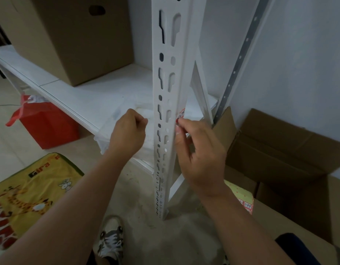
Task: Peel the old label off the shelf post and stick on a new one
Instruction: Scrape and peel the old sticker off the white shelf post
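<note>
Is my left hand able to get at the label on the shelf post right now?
Probably not directly: the label sits on the post's right face, where the right hand works; the left hand is across the post.

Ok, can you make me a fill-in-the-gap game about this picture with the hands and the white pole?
1. The right hand is picking at a label on the ____ shelf post.
2. The left hand is curled into a loose ____ and touches nothing.
3. The closed cardboard box stands on the ____.
4. The bag under the shelf is ____.

Missing words: white; fist; shelf; red
</note>
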